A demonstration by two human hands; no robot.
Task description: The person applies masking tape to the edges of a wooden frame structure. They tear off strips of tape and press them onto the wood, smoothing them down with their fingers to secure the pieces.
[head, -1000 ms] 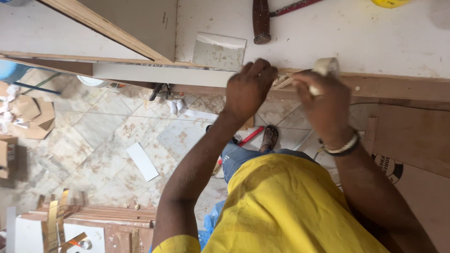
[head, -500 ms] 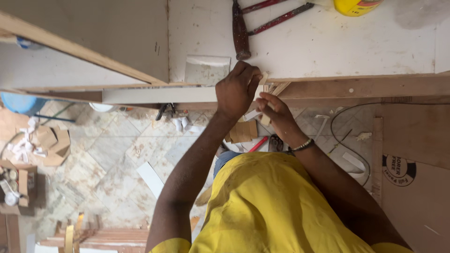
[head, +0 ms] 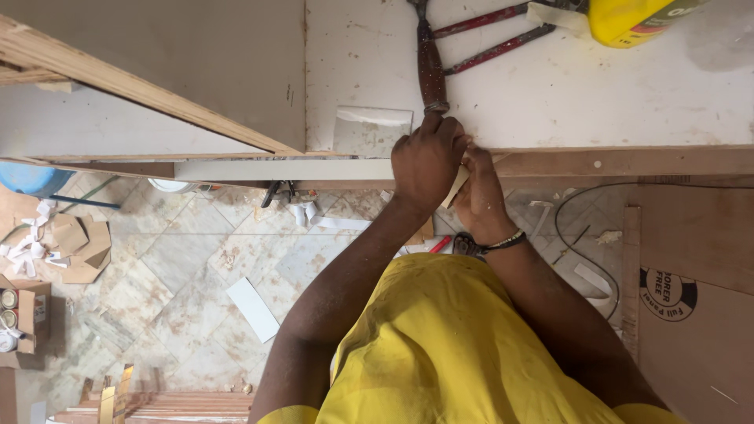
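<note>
My left hand [head: 428, 161] is curled over the front edge of the white workbench [head: 597, 110], knuckles up, where a grey edge strip [head: 275, 169] ends. Just below and to its right, my right hand [head: 481, 200], with a beaded band at the wrist, grips a small pale wooden block [head: 455, 187] against the bench edge. The two hands touch. A small grey laminate piece [head: 371, 129] lies on the bench just left of my left hand. The fingertips of both hands are hidden.
A brown-handled hammer [head: 430, 67], red-handled pincers [head: 487, 35] and a yellow container [head: 636, 20] lie on the bench. A large board [head: 196, 71] leans at upper left. Below are tiled floor with scraps, a blue bucket [head: 31, 179] and a cardboard sheet [head: 691, 314].
My right hand moved left and down from the bench top to just under the edge, meeting my left hand. My left hand stayed on the edge.
</note>
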